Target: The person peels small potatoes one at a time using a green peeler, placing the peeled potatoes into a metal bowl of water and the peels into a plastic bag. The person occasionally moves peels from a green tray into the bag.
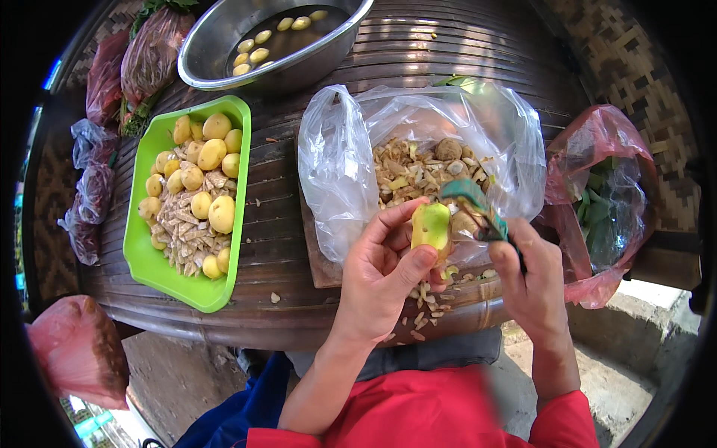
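My left hand (382, 272) is closed around a yellow-green potato (431, 226), its peeled, pale surface facing up, held above the table's near edge. In my right hand (534, 278) is a green-handled peeler (476, 201), slightly blurred, just right of the potato. Directly beyond both hands, a clear plastic bag (334, 175) lies spread on a board, with brown potato peels (407, 168) and an unpeeled potato (448, 149) inside. Loose peel bits (422, 310) are scattered on the table's near edge beneath my hands.
To the left stands a green tray (198, 297) of yellow potatoes and chopped tempeh-like pieces. A metal basin (317, 66) holds peeled potatoes in water. Reddish bags (153, 60) lie far left; another red bag (601, 149) with leaves sits right. A pink bag (78, 351) hangs near left.
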`<act>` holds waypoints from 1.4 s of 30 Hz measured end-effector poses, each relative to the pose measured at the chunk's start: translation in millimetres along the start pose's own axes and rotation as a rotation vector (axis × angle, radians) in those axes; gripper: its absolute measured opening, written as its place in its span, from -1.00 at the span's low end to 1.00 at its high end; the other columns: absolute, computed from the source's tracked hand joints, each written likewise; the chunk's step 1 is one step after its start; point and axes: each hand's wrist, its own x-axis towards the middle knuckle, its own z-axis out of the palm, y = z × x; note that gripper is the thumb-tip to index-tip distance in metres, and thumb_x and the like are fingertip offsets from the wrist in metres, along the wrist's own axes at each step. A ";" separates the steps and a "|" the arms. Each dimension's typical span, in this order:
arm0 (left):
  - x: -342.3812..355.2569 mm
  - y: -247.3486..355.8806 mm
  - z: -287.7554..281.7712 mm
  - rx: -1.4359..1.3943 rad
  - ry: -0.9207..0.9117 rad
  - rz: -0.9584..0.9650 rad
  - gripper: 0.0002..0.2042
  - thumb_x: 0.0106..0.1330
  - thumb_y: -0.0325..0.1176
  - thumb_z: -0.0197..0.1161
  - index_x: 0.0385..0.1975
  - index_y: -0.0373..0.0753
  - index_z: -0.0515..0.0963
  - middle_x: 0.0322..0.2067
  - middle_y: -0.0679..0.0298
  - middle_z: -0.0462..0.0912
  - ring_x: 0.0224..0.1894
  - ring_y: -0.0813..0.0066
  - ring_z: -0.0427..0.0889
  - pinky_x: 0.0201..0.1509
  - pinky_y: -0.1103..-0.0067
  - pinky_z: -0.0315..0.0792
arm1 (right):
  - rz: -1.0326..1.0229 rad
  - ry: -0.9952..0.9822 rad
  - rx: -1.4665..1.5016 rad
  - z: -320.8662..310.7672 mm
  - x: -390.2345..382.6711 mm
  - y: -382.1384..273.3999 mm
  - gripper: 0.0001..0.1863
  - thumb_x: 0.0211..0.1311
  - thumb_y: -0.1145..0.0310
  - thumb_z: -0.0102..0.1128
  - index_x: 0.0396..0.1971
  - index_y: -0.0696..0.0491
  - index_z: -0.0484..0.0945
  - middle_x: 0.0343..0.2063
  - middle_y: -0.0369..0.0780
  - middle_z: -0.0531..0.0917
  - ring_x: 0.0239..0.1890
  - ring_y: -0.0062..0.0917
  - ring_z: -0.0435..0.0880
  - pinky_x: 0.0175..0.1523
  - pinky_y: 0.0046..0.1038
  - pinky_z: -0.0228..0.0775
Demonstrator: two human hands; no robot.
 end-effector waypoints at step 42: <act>-2.2 51.5 4.7 0.975 -0.350 0.013 -0.32 0.16 -0.56 0.38 0.32 -0.26 0.28 0.18 0.18 0.44 0.12 0.47 0.51 0.18 0.52 0.45 | 0.320 -0.173 0.782 17.0 -3.2 -10.8 -0.67 0.19 0.44 0.36 -0.07 0.19 0.53 -0.30 -0.32 0.66 -0.29 -0.77 0.57 -0.20 -0.67 0.46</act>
